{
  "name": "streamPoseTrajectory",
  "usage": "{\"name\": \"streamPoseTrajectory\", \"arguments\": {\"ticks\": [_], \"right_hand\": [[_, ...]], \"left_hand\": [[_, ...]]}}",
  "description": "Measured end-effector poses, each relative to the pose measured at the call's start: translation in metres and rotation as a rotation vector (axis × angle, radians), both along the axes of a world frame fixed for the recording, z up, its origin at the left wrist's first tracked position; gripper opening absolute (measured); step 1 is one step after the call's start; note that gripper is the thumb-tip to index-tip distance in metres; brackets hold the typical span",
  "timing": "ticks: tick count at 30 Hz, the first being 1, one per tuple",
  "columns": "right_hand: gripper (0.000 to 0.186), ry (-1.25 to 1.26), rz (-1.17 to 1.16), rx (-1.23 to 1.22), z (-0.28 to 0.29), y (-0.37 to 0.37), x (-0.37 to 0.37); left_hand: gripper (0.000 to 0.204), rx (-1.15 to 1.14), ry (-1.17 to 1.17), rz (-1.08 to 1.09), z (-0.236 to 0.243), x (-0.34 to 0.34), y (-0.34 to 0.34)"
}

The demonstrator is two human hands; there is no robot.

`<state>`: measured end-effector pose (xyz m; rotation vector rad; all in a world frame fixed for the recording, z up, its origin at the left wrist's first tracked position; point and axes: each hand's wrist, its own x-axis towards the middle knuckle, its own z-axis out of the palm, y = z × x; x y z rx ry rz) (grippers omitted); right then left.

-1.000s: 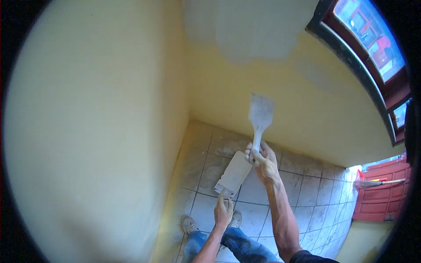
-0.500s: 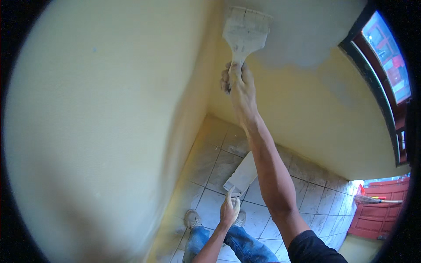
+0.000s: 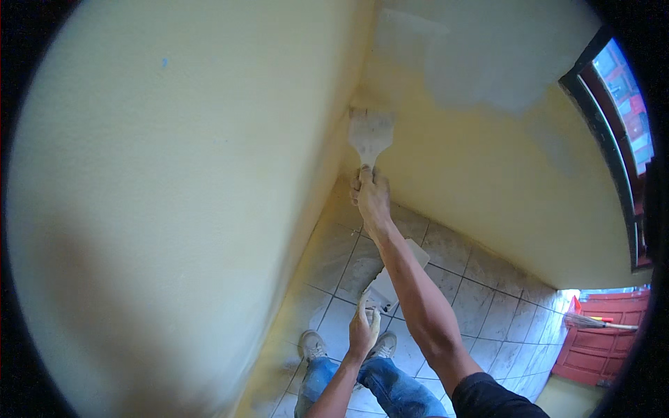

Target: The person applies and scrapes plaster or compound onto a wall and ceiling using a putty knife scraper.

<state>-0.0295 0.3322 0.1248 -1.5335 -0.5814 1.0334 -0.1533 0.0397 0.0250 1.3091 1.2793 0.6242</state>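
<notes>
My right hand (image 3: 374, 198) is closed round the handle of a wide, pale putty knife (image 3: 371, 131) smeared with whitish filler. Its blade points up and lies against the yellow wall (image 3: 474, 160) close to the corner. Above it, a greyish-white patch (image 3: 481, 73) of filler covers part of that wall. Lower down, my left hand (image 3: 363, 331) grips one end of a white rectangular board (image 3: 381, 291) over the floor. Dark specks show on the board near the fingers, and my right forearm hides part of it.
Another pale yellow wall (image 3: 174, 188) runs along my left and meets the first at the corner. A dark-framed window (image 3: 606, 125) is on the right. Grey tiles (image 3: 439, 282) lie below, under my shoes. A broom (image 3: 592, 322) and red door (image 3: 599, 348) stand at the far right.
My right hand has brought the putty knife down the wall, from the filler patch to bare yellow wall near the corner. The left hand still grips the board, which has tilted slightly.
</notes>
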Motion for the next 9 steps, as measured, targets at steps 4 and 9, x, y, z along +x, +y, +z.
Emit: {"name": "streamPoseTrajectory", "arguments": {"ticks": [4, 9], "right_hand": [[0.029, -0.467, -0.036, 0.258, 0.113, 0.007, 0.013], [0.041, -0.284, -0.060, 0.272, 0.138, 0.040, 0.050]], "left_hand": [[0.059, -0.025, -0.010, -0.013, 0.001, 0.005, 0.006], [0.061, -0.020, -0.021, -0.034, -0.005, 0.027, 0.006]]}}
